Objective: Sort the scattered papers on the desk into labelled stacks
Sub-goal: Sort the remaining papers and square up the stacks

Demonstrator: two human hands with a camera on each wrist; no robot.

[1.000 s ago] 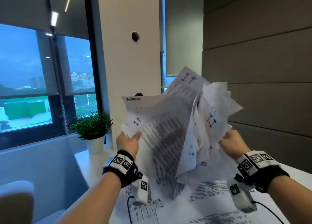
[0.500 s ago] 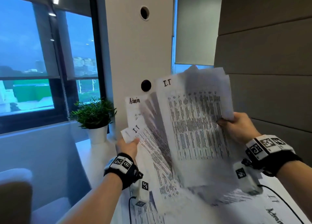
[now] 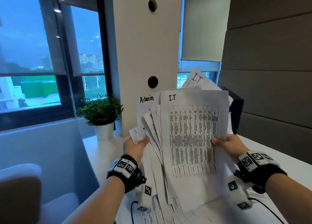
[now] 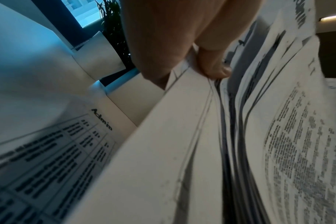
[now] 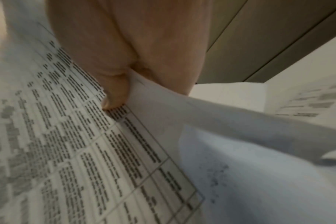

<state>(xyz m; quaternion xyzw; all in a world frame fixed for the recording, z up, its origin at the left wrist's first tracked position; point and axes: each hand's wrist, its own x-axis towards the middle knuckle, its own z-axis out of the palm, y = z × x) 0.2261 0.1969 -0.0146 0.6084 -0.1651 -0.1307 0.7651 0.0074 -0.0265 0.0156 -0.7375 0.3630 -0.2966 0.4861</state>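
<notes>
Thin white printed sheets (image 3: 189,139), fanned and raised above the desk (image 3: 276,157), sag limply (light, floppy, probably apt to slide apart), so the side edges look like the safest hold. The left hand (image 3: 135,146) pinches the fan's left edge, thumb on top; the right hand (image 3: 231,144) curls round the "I.T" page's right edge (image 5: 136,136).

A fanned sheaf of papers (image 3: 189,139) stands upright above the desk (image 3: 278,161), potted plant (image 3: 101,112) to its left.
</notes>
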